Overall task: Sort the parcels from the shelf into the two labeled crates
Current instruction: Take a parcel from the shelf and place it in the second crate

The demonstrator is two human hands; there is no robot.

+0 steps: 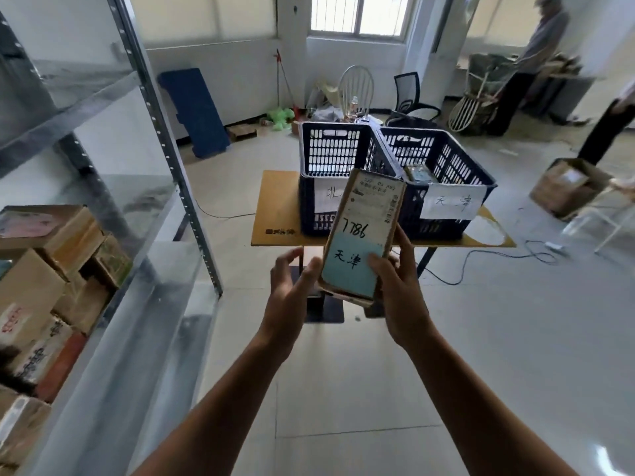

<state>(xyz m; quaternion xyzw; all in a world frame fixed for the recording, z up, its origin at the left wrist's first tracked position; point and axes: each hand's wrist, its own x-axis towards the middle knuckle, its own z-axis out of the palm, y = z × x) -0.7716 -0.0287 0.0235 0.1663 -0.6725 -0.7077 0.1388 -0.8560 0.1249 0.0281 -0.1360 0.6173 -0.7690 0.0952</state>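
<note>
I hold a flat cardboard parcel (360, 231) upright in front of me, its label marked 7786 and 天津 on a blue patch. My right hand (398, 286) grips its lower right edge, thumb on the label. My left hand (292, 297) cups its lower left edge. Beyond it, two dark blue crates stand side by side on a small wooden table (275, 214). The left crate (330, 156) has a white label partly hidden by the parcel. The right crate (446, 166) is labelled 天津 and holds a parcel (420, 173).
A metal shelf (113, 214) at my left carries several cardboard parcels (51, 269). A cardboard box (567, 187) sits on the floor at right, with cables nearby. Chairs, clutter and two people stand at the back of the room.
</note>
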